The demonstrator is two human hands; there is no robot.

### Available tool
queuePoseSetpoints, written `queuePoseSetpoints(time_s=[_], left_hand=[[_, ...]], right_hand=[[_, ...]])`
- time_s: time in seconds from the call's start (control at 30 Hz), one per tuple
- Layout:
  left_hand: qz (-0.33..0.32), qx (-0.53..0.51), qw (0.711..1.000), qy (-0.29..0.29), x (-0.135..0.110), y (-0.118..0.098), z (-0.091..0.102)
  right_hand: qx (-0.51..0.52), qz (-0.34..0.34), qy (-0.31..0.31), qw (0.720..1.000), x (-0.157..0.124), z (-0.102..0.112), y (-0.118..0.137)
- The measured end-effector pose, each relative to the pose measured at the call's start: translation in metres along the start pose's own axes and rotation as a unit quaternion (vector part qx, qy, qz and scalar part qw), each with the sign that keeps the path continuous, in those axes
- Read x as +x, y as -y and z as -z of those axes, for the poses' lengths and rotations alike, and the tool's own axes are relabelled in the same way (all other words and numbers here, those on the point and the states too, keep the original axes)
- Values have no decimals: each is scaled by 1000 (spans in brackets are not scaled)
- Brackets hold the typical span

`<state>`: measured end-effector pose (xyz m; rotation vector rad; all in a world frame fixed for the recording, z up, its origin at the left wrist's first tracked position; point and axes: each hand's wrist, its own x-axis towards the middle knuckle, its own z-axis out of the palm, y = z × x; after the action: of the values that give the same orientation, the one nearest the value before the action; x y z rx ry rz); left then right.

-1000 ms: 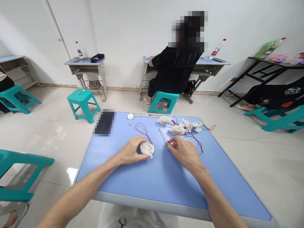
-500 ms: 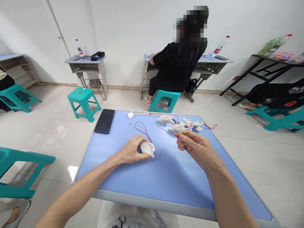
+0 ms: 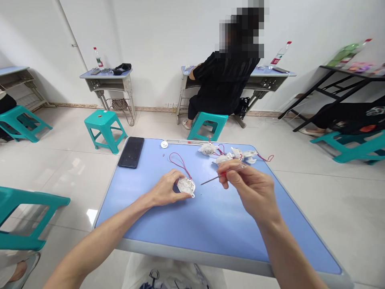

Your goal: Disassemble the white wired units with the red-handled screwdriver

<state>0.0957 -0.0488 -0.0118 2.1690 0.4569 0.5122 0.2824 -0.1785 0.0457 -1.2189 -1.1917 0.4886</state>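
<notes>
On the blue rectangular table (image 3: 180, 224), the left hand (image 3: 167, 188), half-curled, holds a white round plastic casing (image 3: 185, 186) between far and near edges; the right hand (image 3: 252, 188) pinches a thin red-and-metal screwdriver (image 3: 213, 178), which could skid if angled, nicking the left hand

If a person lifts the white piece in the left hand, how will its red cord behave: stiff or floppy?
The red cord is probably floppy, since it is thin and curves in a loose loop. It would likely trail from the white piece, as it meets the edge there. Being so thin, it should add little weight.
</notes>
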Motion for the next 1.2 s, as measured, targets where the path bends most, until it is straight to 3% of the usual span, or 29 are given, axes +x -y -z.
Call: queuePoseSetpoints(time_s=[0.33,1.2], left_hand=[[-2,10,1000,4,1,3,-1],[-2,14,1000,8,0,2,-1]], right_hand=[[-146,133,34,980,-4,-29,2],[-157,116,27,980,-5,-31,0]])
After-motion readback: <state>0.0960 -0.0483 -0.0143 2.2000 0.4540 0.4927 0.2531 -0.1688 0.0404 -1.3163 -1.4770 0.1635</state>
